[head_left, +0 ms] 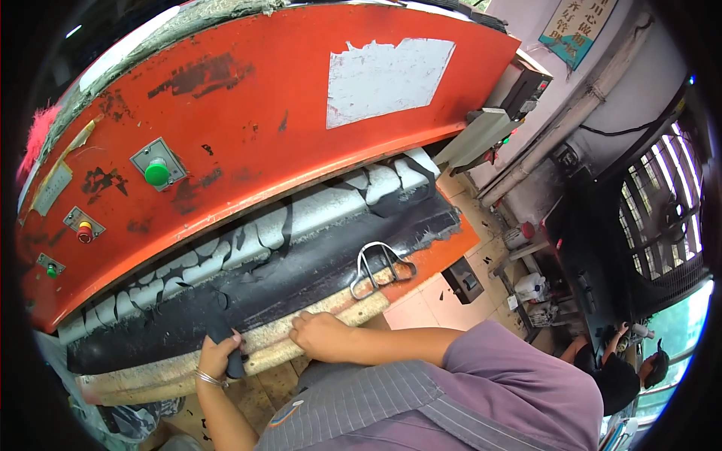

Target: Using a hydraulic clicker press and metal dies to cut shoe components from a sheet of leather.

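Note:
My left hand [216,358] closes its thumb and fingers around a dark grey strip-shaped piece [219,328], whose exact kind I cannot make out. The piece reaches from the black sheet [173,323] across the pale padded bar [150,378] at the near edge. My right hand [320,336] rests on that bar with its fingers curled in; whatever they may hold is hidden. To the right of it, a metal cutting die [383,272], bent into a looped outline, sits partly on the black sheet and partly on the bar.
Behind the sheet lies a white cutting board [323,210] covered with dark marks. Over it stands the orange machine body [263,98] with a green button [157,174] and a red knob [85,231]. A person [617,379] works at the far right, near a black machine [594,255].

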A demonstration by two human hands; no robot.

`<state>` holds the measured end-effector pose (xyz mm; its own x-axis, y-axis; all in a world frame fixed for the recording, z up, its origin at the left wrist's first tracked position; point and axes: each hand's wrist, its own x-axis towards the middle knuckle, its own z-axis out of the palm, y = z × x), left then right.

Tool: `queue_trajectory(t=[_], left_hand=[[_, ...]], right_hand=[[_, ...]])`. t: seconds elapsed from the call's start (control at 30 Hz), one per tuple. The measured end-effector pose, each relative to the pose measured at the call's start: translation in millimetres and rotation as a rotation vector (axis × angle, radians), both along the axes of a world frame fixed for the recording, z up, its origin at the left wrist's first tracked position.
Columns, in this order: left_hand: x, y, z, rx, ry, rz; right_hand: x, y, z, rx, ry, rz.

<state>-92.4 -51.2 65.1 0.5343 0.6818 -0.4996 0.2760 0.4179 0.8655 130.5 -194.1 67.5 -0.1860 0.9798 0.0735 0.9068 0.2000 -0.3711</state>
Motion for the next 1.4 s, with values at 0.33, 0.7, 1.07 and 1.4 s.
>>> queue_trajectory(t=[0.33, 0.7, 1.07, 1.4], left_hand=[[41, -1, 29, 0.007, 0.038, -0.229], [218, 15, -11, 1.295, 0.185, -0.507], [189, -23, -23, 1.287, 0.18, -0.64], [181, -15, -35, 1.128, 0.006, -0.679]], right_hand=[[267, 58, 53, -0.088, -0.12, -1.174], [393, 12, -41, 0.595, 0.345, -1.245], [149, 174, -14, 0.196, 0.065, -0.585], [161, 133, -49, 0.452, 0.094, -0.37]])
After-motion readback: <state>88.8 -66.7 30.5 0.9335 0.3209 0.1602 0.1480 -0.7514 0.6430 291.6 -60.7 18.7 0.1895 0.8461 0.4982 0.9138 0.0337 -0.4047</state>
